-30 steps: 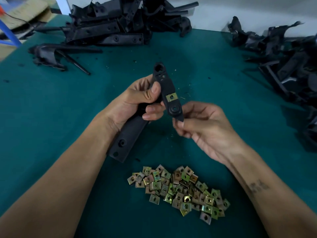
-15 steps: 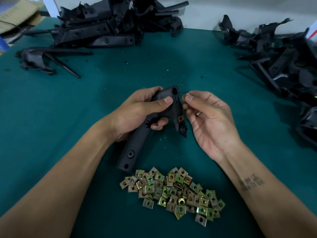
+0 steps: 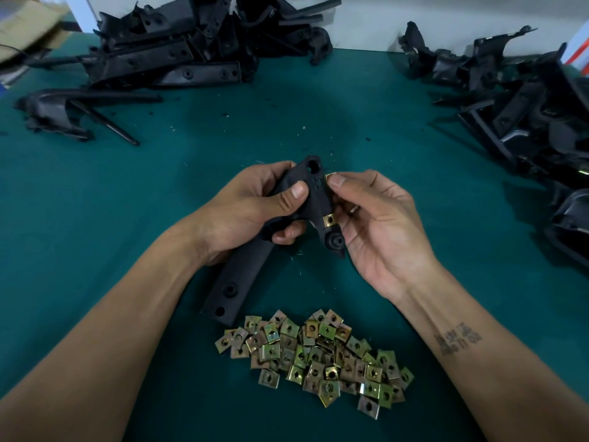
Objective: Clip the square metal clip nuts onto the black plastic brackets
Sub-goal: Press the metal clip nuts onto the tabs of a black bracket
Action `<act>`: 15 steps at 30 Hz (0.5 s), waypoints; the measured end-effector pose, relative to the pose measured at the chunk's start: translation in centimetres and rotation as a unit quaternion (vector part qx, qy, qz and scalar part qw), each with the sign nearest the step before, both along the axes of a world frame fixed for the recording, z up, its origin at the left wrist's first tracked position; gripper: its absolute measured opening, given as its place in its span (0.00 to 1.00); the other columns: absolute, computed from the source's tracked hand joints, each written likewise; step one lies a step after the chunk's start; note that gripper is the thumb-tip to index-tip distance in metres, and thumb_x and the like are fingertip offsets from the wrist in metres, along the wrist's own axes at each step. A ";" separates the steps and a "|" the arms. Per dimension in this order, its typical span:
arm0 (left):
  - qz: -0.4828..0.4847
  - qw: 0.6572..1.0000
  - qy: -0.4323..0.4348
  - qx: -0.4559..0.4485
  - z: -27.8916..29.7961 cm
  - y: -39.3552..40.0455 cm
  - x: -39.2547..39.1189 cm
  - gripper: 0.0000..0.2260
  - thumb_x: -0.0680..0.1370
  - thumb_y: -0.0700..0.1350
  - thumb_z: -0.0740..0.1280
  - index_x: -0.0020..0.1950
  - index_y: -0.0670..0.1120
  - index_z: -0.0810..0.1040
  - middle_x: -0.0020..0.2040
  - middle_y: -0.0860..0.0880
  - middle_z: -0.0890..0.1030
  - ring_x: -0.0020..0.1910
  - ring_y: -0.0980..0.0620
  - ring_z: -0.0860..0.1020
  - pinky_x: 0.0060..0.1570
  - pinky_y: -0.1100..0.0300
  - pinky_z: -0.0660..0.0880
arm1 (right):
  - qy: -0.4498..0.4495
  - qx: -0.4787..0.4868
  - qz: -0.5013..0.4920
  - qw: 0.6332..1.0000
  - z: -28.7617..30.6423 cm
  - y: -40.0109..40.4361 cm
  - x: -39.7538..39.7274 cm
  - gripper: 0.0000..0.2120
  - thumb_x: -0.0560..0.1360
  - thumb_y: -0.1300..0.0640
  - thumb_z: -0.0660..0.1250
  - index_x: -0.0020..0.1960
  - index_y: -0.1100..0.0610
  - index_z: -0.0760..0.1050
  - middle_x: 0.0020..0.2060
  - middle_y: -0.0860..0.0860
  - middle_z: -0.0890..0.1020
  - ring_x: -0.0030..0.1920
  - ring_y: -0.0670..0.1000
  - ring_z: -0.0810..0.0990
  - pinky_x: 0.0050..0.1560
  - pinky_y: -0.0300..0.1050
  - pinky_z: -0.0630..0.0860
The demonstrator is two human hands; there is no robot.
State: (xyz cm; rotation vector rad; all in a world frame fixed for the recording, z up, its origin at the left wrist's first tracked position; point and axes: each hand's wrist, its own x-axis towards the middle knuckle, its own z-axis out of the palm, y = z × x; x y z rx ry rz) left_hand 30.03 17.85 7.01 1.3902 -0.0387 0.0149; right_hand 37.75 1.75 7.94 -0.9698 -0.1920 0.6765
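Note:
My left hand (image 3: 251, 208) grips a long black plastic bracket (image 3: 236, 282) around its bend, thumb on top. One brass clip nut (image 3: 330, 221) sits clipped on the bracket's short arm. My right hand (image 3: 379, 224) pinches a second clip nut (image 3: 328, 177) between thumb and forefinger, held against the bracket's edge near its top hole. A pile of several loose square clip nuts (image 3: 318, 355) lies on the green mat in front of me.
A heap of black brackets (image 3: 178, 55) lies at the back left, with one stray bracket (image 3: 57, 110) nearer. Another heap of black parts (image 3: 522, 97) fills the right side. The green mat (image 3: 95, 193) covers the table.
The bracket has been tilted down from upright and held lower. My right hand moved from its lower end up to the upper edge, now pinching a clip nut there.

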 end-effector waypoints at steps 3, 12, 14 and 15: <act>-0.002 1.000 -0.001 0.003 -0.1 0.1 0.1 0.14 0.80 0.44 0.62 0.58 0.34 0.70 0.40 0.43 0.78 0.29 0.51 0.71 0.28 0.61 0.68 | 0.008 -0.003 0.009 1.000 -0.1 0.0 0.2 0.03 0.69 0.65 0.73 0.41 0.61 0.80 0.38 0.57 0.84 0.37 0.51 0.82 0.42 0.44 0.81; -0.018 1.000 -0.007 0.007 0.0 0.1 0.0 0.13 0.81 0.43 0.61 0.58 0.34 0.70 0.40 0.44 0.79 0.29 0.52 0.71 0.28 0.61 0.67 | -0.002 -0.014 0.041 0.999 0.0 -0.1 0.2 0.04 0.69 0.64 0.72 0.42 0.63 0.77 0.38 0.59 0.83 0.36 0.52 0.81 0.41 0.46 0.80; -0.022 1.000 -0.004 0.009 0.0 0.1 0.1 0.13 0.82 0.41 0.59 0.58 0.31 0.68 0.40 0.44 0.79 0.28 0.52 0.71 0.27 0.61 0.67 | 0.016 -0.015 0.047 0.999 0.0 -0.1 0.2 0.05 0.69 0.64 0.72 0.44 0.63 0.77 0.41 0.60 0.82 0.38 0.54 0.79 0.46 0.49 0.78; -0.021 1.000 -0.001 0.009 0.0 0.1 0.1 0.14 0.82 0.40 0.58 0.58 0.28 0.67 0.40 0.44 0.79 0.28 0.52 0.70 0.27 0.62 0.68 | 0.030 -0.014 0.052 0.998 0.1 0.0 0.1 0.06 0.69 0.64 0.72 0.45 0.63 0.77 0.42 0.61 0.80 0.40 0.55 0.78 0.48 0.50 0.77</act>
